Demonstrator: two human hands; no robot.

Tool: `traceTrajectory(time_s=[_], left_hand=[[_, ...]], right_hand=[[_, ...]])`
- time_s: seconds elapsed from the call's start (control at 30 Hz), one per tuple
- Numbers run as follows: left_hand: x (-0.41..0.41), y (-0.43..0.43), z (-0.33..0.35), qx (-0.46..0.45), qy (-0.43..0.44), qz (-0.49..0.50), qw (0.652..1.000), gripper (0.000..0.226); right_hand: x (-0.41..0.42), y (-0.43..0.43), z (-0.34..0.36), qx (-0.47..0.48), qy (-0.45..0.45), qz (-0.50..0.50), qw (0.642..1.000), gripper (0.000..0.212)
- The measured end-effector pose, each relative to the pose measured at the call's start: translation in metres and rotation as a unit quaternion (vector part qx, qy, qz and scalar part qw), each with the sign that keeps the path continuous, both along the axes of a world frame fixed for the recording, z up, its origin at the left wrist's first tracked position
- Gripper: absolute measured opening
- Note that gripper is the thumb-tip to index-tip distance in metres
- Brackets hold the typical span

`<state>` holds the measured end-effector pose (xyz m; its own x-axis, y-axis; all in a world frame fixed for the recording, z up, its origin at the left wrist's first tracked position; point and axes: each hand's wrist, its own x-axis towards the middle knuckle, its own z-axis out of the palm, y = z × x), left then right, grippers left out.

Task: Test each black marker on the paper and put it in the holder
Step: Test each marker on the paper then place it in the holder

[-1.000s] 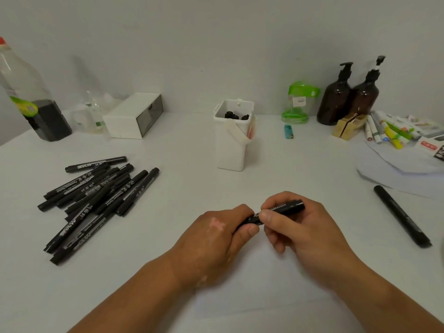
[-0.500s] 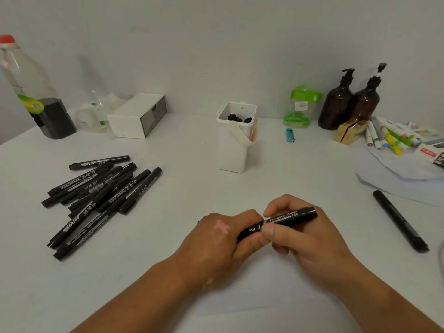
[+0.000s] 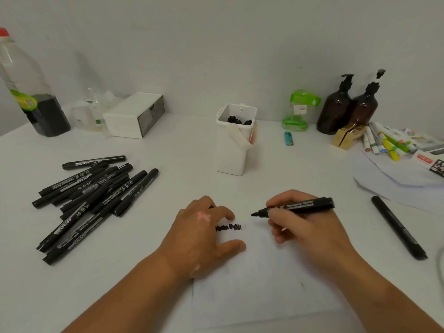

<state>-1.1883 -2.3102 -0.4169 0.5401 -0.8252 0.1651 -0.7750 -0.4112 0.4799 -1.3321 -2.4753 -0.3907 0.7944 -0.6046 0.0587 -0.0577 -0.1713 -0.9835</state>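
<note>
the left hand [image 3: 201, 234] hides the left end of the scribble [image 3: 230, 227] on the paper [image 3: 264, 296] and anything in its palm, the small print on the marker [image 3: 300, 205] in the right hand [image 3: 305, 229] blurs, and the frame cuts off the bottle [image 3: 24, 87] at left and boxes [image 3: 432, 164] at right.

Uncapped marker [image 3: 298, 205], tip near scribble [image 3: 228, 227] — holder [image 3: 233, 152] behind

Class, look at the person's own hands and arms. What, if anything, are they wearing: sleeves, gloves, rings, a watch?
The left hand and right hand are bare, with no gloves and no rings on the fingers that show. The left forearm and right forearm are also uncovered. No sleeve, watch or bracelet is in view down to the picture's bottom edge.
</note>
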Motion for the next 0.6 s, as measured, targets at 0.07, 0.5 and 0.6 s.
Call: traceTrajectory(time_s=[0.07, 0.5, 0.6], left_hand=[[0.0, -0.001, 0.001, 0.018, -0.002, -0.009, 1.0, 0.052], [-0.002, 0.0, 0.002, 0.02, 0.006, -0.006, 1.0, 0.051], [-0.002, 0.0, 0.001, 0.021, 0.006, -0.005, 1.0, 0.051]], right_hand=[[0.003, 0.001, -0.002, -0.04, 0.034, -0.006, 0.999, 0.008], [0.006, 0.006, -0.02, -0.118, 0.1, -0.006, 0.988, 0.008], [0.006, 0.005, -0.02, -0.121, 0.108, 0.0, 0.987, 0.006]])
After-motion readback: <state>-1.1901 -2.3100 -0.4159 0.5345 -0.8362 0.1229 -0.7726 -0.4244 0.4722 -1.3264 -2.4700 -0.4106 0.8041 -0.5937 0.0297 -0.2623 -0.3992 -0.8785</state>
